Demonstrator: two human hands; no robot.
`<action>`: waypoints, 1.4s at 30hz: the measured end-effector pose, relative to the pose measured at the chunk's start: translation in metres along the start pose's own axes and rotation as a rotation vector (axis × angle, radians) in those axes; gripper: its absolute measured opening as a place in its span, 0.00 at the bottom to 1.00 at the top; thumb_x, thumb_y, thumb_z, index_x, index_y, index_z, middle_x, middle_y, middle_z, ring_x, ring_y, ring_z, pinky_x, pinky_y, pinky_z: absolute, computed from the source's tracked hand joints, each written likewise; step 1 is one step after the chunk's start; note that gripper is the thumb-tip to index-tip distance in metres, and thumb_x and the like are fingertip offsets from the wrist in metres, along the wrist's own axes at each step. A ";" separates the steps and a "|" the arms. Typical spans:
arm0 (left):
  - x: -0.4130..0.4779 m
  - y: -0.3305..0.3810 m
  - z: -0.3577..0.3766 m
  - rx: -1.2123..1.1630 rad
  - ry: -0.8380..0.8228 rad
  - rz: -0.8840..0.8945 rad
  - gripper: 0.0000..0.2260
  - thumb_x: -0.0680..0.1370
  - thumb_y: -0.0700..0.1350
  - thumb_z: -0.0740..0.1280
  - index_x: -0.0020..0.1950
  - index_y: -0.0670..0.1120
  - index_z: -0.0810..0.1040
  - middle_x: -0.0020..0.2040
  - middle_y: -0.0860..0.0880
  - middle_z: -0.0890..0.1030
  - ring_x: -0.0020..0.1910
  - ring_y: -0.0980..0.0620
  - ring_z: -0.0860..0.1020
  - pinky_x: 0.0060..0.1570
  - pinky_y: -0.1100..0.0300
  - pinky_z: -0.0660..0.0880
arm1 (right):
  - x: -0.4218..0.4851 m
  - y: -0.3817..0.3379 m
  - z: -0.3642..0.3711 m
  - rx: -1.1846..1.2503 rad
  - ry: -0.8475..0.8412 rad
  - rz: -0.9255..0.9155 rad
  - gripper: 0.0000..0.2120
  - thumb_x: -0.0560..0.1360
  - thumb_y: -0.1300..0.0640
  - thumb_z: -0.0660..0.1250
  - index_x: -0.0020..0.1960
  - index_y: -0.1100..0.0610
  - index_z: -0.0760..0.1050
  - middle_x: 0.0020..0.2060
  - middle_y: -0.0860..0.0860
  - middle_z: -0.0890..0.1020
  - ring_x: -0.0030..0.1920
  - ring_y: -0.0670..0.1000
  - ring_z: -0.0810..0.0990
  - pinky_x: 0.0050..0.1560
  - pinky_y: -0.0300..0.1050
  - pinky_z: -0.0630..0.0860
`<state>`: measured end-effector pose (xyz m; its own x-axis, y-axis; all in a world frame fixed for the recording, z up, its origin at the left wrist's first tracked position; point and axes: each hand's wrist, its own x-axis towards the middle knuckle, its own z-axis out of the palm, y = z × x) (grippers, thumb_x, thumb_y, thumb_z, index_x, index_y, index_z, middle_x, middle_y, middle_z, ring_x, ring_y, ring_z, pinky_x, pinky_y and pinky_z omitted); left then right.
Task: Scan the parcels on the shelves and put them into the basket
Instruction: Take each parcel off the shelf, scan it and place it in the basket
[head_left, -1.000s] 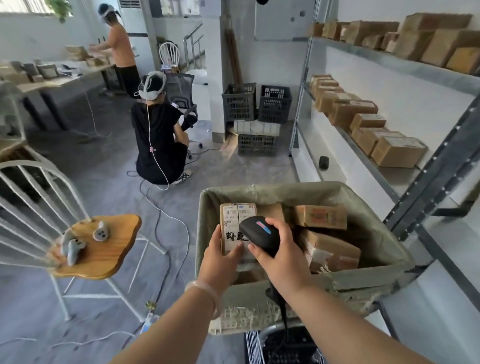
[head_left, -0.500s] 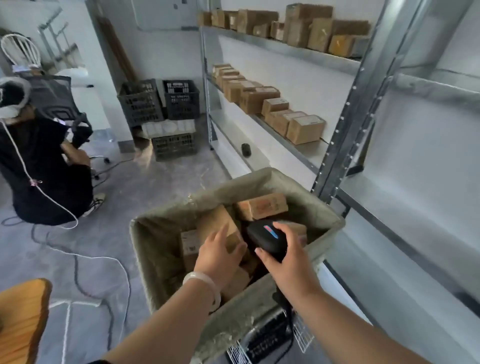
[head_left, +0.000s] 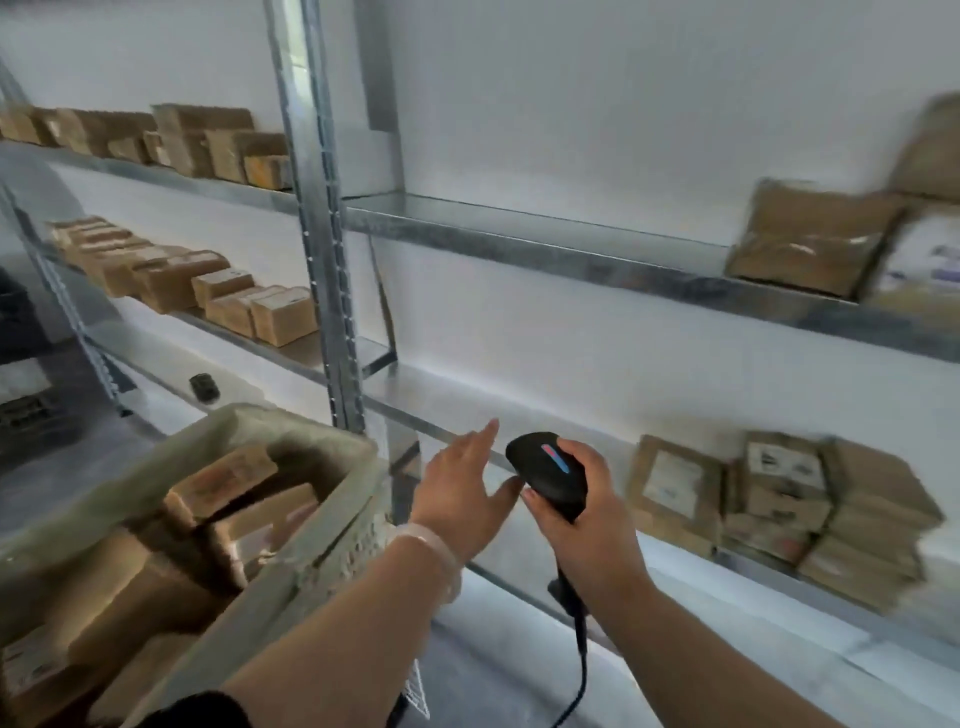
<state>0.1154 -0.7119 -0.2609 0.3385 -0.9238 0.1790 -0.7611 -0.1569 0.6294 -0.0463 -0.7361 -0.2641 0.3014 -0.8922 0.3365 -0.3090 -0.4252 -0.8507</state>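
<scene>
Now the scanner (head_left: 548, 470) is gripped ready in the right hand (head_left: 592, 535) while the empty left hand (head_left: 457, 499) is spread wide toward the parcels (head_left: 774, 499) at three o'clock, seemingly for the next pick.

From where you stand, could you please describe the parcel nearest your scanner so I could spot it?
Find the steel upright, then follow the shelf at hand height rightward to the cluster of brown parcels. It is the leftmost parcel, just right of the black scanner, and its pale label is the largest in the group.
</scene>
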 end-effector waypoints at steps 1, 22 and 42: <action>-0.001 0.023 0.017 -0.016 -0.019 0.024 0.33 0.79 0.60 0.65 0.80 0.60 0.53 0.78 0.51 0.63 0.76 0.48 0.61 0.75 0.50 0.61 | -0.004 0.009 -0.028 0.004 0.032 0.020 0.26 0.72 0.51 0.74 0.61 0.32 0.65 0.55 0.34 0.77 0.54 0.35 0.77 0.50 0.29 0.73; -0.026 0.304 0.255 -0.208 -0.362 0.202 0.32 0.78 0.58 0.66 0.79 0.56 0.58 0.77 0.53 0.64 0.76 0.47 0.61 0.73 0.48 0.62 | -0.073 0.149 -0.360 -0.189 0.425 0.320 0.25 0.71 0.46 0.73 0.61 0.33 0.64 0.48 0.33 0.78 0.44 0.40 0.79 0.37 0.37 0.73; 0.102 0.324 0.329 -0.031 -0.543 0.192 0.35 0.79 0.62 0.61 0.81 0.55 0.50 0.80 0.47 0.57 0.79 0.43 0.54 0.76 0.44 0.55 | 0.071 0.228 -0.367 -0.109 0.536 0.583 0.23 0.72 0.44 0.73 0.58 0.34 0.62 0.43 0.36 0.75 0.37 0.40 0.77 0.31 0.32 0.67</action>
<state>-0.2790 -0.9717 -0.2880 -0.1426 -0.9829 -0.1169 -0.7617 0.0336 0.6471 -0.4266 -0.9524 -0.2863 -0.4021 -0.9154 0.0213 -0.3778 0.1447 -0.9145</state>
